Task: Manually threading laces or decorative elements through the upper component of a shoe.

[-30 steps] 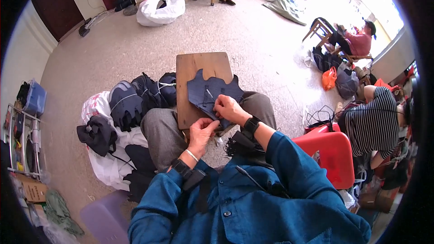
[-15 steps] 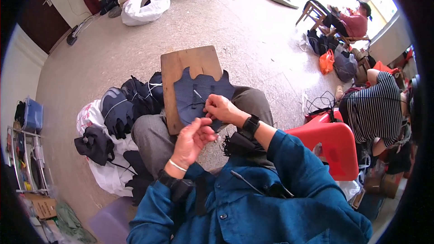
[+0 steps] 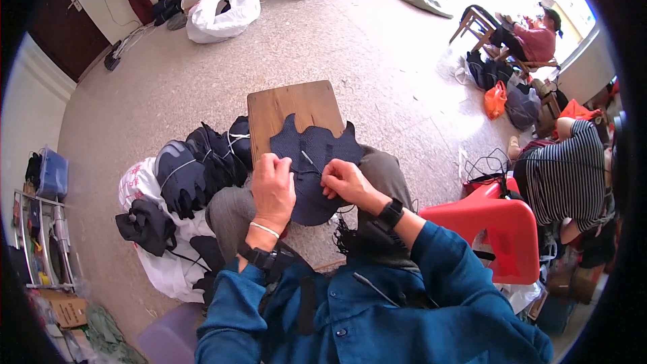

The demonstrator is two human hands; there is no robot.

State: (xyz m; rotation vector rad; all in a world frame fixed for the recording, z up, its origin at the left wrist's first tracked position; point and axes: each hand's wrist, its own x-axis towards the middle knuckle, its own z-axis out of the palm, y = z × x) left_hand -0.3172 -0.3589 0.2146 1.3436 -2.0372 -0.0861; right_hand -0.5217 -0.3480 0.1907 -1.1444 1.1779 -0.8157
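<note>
A dark navy fabric piece (image 3: 322, 140) with a scalloped, pointed edge lies over a wooden board (image 3: 290, 100) at my knees. My left hand (image 3: 273, 192) is over the fabric's left side, fingers pinched together. To its right, my right hand (image 3: 350, 182) also pinches at the fabric's surface. What the fingertips hold is too small to make out; a thin dark line seems to run between them. Between the hands, a small pale stick-like thing (image 3: 308, 158) rests on the fabric, near dark strips on it.
Bundled dark fabric pieces (image 3: 180, 175) and a white bag (image 3: 178, 276) lie at my left. On the right stand a red plastic stool (image 3: 499, 229) and a person in a striped top (image 3: 566, 178). Another person (image 3: 536, 40) sits farther back. A white sack (image 3: 222, 17) rests on the floor ahead.
My left hand has moved up and forward onto the fabric, its loose fingers now pinched. My right hand has shifted right, away from the left one. The view has tilted slightly.
</note>
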